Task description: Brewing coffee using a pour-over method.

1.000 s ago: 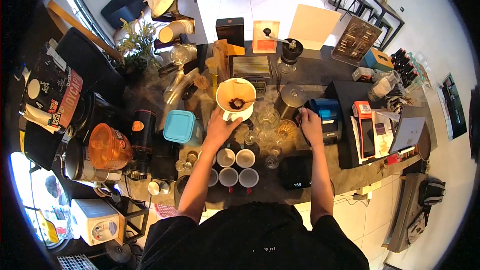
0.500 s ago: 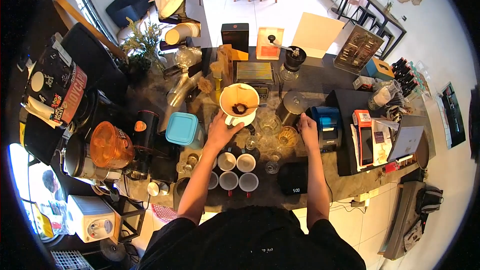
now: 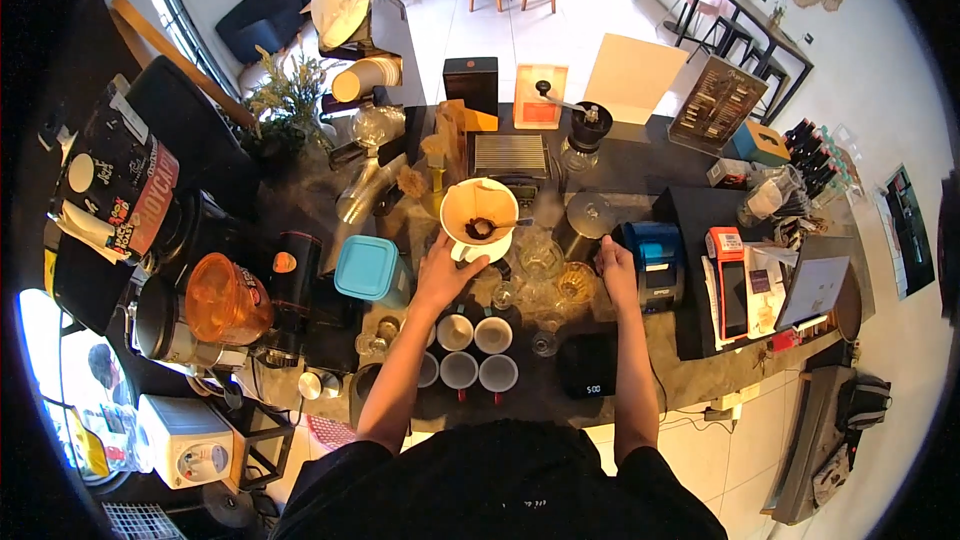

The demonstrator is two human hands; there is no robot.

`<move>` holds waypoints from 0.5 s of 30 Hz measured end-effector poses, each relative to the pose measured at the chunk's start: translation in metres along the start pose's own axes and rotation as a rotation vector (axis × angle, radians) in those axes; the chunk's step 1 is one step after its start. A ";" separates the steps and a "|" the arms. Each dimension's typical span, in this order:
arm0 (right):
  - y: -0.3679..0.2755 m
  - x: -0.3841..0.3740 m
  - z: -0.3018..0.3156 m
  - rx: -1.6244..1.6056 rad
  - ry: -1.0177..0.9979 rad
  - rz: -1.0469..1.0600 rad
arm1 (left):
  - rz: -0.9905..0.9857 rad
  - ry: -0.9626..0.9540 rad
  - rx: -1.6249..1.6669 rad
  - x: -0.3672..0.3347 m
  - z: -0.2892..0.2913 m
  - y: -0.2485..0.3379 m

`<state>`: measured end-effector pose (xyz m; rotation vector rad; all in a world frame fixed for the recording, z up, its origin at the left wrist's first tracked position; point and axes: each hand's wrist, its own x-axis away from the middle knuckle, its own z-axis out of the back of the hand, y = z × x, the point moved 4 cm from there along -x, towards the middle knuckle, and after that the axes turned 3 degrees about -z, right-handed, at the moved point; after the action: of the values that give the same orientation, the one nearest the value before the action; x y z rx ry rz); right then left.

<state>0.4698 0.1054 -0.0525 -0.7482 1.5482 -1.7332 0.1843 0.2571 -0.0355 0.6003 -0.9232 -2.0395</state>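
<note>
My left hand (image 3: 441,273) grips the base of a white cone dripper (image 3: 479,215) lined with a paper filter that holds dark coffee grounds and a small spoon. My right hand (image 3: 616,273) is closed on the handle of a dark metal kettle (image 3: 582,221) just right of the dripper. Between the two hands stand several clear glasses (image 3: 540,265). A black scale (image 3: 588,363) with a lit display lies below my right forearm. Several white cups (image 3: 474,350) sit in a cluster near my left forearm.
A teal lidded box (image 3: 366,269), a black grinder (image 3: 285,285) and an orange-lidded pot (image 3: 222,302) stand left. A hand grinder (image 3: 584,130), boxes and a menu board (image 3: 714,95) line the back. A blue receipt printer (image 3: 654,248) and card terminal (image 3: 730,270) sit right.
The view has shifted slightly; both hands keep their holds on the dripper and the kettle handle. The scale's display has changed its reading.
</note>
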 end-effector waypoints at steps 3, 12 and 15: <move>-0.006 0.001 -0.002 -0.001 0.004 -0.029 | -0.001 -0.002 -0.009 0.001 0.001 0.000; 0.012 -0.006 0.005 -0.021 -0.003 -0.055 | 0.015 0.016 0.055 0.001 0.001 -0.001; 0.012 -0.007 0.007 0.053 0.025 -0.037 | 0.019 -0.007 0.059 0.001 0.002 0.005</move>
<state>0.4813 0.1061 -0.0634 -0.7357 1.5075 -1.8093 0.1842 0.2551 -0.0307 0.6146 -0.9925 -2.0041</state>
